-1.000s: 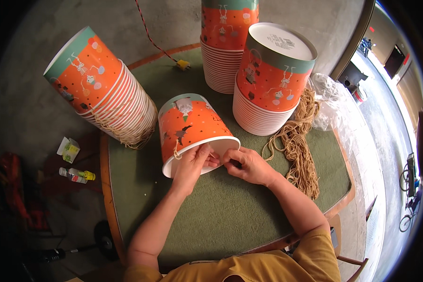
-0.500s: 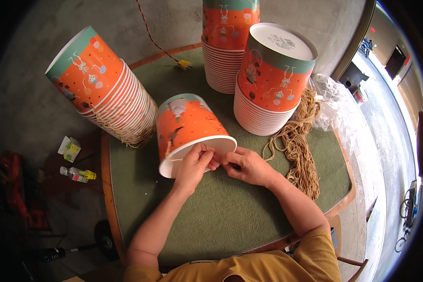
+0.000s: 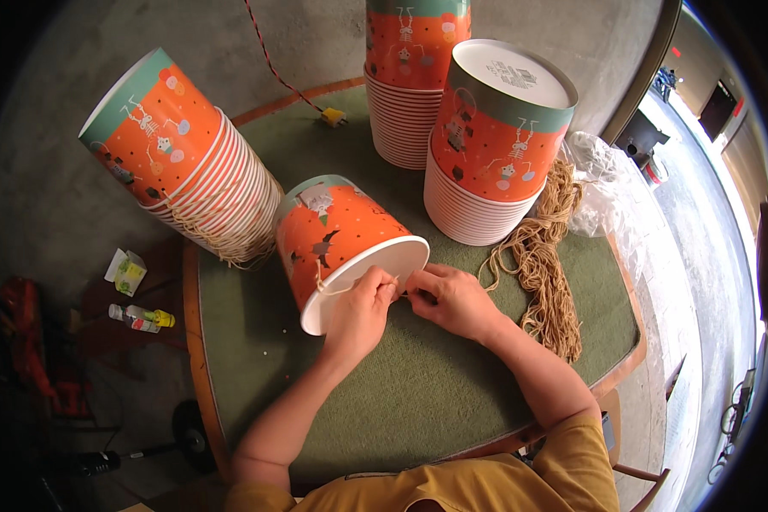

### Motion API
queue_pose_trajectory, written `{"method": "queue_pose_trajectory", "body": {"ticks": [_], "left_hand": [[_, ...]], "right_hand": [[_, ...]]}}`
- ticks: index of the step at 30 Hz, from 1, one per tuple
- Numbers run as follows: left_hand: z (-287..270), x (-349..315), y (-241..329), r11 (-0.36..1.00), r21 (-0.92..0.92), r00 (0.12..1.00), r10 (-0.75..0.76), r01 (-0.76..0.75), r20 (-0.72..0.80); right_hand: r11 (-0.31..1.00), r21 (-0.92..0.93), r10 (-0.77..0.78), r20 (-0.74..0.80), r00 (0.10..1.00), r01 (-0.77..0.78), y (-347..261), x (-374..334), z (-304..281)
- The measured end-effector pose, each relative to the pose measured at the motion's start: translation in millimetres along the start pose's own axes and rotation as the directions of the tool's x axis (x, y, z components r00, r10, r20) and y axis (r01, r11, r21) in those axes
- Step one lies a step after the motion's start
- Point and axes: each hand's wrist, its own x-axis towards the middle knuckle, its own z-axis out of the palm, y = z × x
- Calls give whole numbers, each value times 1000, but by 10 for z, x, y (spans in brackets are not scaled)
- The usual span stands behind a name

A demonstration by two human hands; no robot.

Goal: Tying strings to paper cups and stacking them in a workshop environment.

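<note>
An orange paper bucket [image 3: 341, 229] with a green base band lies tilted on the green table, its white-rimmed mouth facing me. A thin pale cord [image 3: 333, 293] is knotted at the left side of the rim and runs across the mouth toward my fingers. My left hand [image 3: 360, 309] is in front of the mouth, thumb and fingers pinched on the cord. Against the right part of the rim, my right hand [image 3: 454, 300] is closed with fingertips pressed together, close to the left fingertips. What those right fingers hold is too small to make out.
Stacks of matching buckets stand upside down: left [image 3: 154, 119], back [image 3: 418, 51] and right [image 3: 497, 154]. Loops of cord drape the left stack. A hank of tan twine [image 3: 553, 294] lies right, beside clear plastic [image 3: 606, 188]. A yellow plug [image 3: 334, 116] rests at the back.
The bucket has turned, so its mouth faces me more and its left rim sits slightly lower. My left hand has shifted slightly right; my right hand stays almost in place.
</note>
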Motion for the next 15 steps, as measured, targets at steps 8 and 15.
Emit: {"method": "queue_pose_trajectory", "body": {"ticks": [8,15], "left_hand": [[108,91,-255,979,-203,999,5,-11,-32],[83,85,-127,998,-12,996,68,-69,-52]], "right_hand": [[941,-337,-9,-18,1000,3,-95,-67,110],[939,-343,-19,-63,998,-4,-98,-76,165]]}}
